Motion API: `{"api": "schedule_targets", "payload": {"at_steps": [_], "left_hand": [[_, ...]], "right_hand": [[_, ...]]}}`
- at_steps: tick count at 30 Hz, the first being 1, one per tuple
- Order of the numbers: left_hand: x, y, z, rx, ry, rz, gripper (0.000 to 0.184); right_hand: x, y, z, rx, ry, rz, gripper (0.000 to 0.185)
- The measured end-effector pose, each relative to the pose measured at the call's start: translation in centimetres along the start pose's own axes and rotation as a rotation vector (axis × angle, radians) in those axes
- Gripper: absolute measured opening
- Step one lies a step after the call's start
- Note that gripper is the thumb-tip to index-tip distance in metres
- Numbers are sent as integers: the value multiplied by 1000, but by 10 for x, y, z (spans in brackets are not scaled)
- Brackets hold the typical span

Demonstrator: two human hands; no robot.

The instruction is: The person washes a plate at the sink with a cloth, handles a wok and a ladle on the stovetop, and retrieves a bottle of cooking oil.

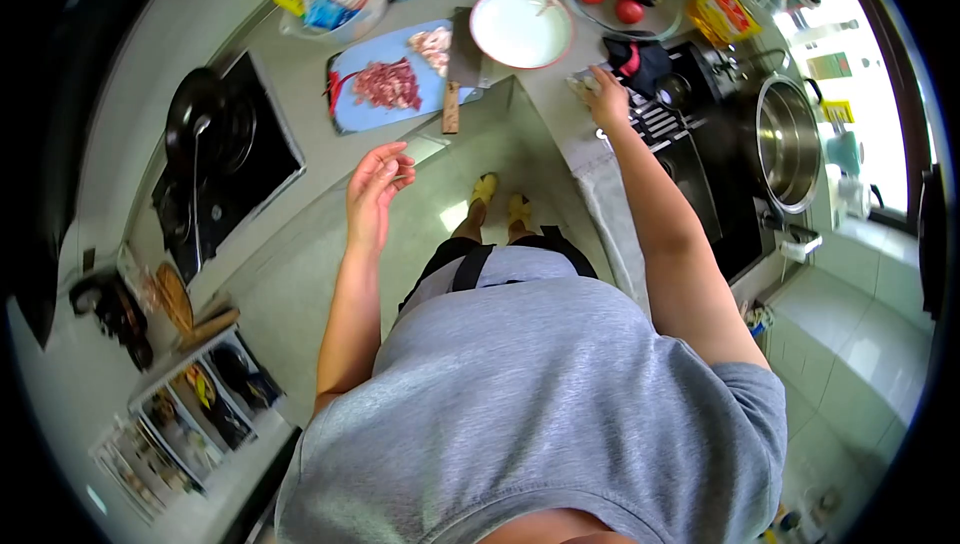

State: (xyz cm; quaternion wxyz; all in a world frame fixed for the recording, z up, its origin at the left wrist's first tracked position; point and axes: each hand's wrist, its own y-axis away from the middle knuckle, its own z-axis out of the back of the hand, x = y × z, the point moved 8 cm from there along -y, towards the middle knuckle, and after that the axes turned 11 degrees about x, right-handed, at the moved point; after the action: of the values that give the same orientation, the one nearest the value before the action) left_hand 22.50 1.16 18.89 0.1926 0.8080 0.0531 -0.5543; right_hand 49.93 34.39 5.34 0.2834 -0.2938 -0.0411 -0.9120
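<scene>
My left hand [380, 189] hangs in the air over the floor, fingers loosely curled and apart, with nothing in it. Nearest to it is a blue cutting board [352, 122] bearing chopped red meat [388, 84] and a pile of paler, fatty pieces [432, 48]. A cleaver [466, 56] lies across the board's right side, its wooden handle pointing toward me. My right hand [607, 102] reaches to the counter by the sink, fingers bent down onto a small pale thing [579, 87], perhaps a cloth, mostly covered by the hand. A white red-rimmed bowl [521, 28] stands between board and right hand.
A glass bowl [592, 16] holds tomatoes and an eggplant. Right of my hand are a black sink [690, 179] with a striped rack [657, 126] and a steel pot [787, 144]. On the left, a black wok [200, 124] sits on the stove. A bowl of packets [345, 29] stands behind the board.
</scene>
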Motion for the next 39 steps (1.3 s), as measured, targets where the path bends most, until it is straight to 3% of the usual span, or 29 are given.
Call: {"api": "schedule_targets", "payload": {"at_steps": [3, 4, 6, 7, 9, 12, 14, 16, 17, 19, 20, 22, 23, 25, 26, 29, 32, 34, 36, 37, 39], "left_hand": [[-2, 36, 11, -126, -5, -55, 31], [-1, 48, 11, -146, 3, -59, 30], [1, 68, 19, -214, -14, -45, 33], [1, 76, 23, -243, 2, -41, 33], [-1, 88, 27, -302, 22, -56, 34], [3, 88, 20, -252, 37, -50, 30], [4, 82, 17, -237, -188, -122, 29], [-3, 78, 7, -279, -189, -169, 25], [-6, 75, 3, -270, -390, -154, 23], [-7, 66, -9, -260, -639, -216, 17], [6, 57, -15, -73, -770, -50, 32], [12, 58, -31, 87, -874, -328, 57], [12, 64, -29, 94, -870, -333, 57], [29, 69, -10, 70, -1160, 2, 78], [15, 76, 1, 76, -1160, -4, 78], [-64, 123, 91, -398, -1181, -435, 59], [-146, 201, 213, -985, -1365, -641, 32], [-161, 244, 316, -1180, -1384, -513, 38], [-137, 266, 424, -1293, -1344, -187, 35], [-129, 271, 461, -1278, -1349, -186, 35], [-75, 262, 543, -1009, -884, 330, 39]], "right_hand": [[15, 5, -1, -27, 234, 156, 43], [17, 11, -4, 18, 181, 158, 43], [13, 18, -30, 285, -5, 215, 45], [28, 24, -33, 447, 79, 276, 48], [30, 22, -33, 521, 29, 303, 52], [37, 10, 17, 371, -204, 303, 55], [62, 16, 82, 126, 37, 249, 26], [37, 23, 124, -145, 210, 130, 16], [26, 32, 141, -213, 220, 122, 13], [19, 52, 156, -195, 357, 109, 18], [-60, 51, 133, 142, 372, -110, 9], [-69, 89, 123, 197, 310, 151, 42], [-57, 106, 123, 215, 291, 234, 53], [-66, 125, 118, 357, 261, -110, 80], [-49, 130, 118, 351, 264, -116, 80], [-19, 149, 105, 228, -131, -283, 67], [19, 162, 67, 119, 13, -151, 60], [73, 175, 37, 88, -121, -199, 58], [120, 183, 5, 93, -155, -188, 59], [142, 183, -14, 113, -228, -117, 59], [190, 190, -41, 235, -199, -168, 59]]}}
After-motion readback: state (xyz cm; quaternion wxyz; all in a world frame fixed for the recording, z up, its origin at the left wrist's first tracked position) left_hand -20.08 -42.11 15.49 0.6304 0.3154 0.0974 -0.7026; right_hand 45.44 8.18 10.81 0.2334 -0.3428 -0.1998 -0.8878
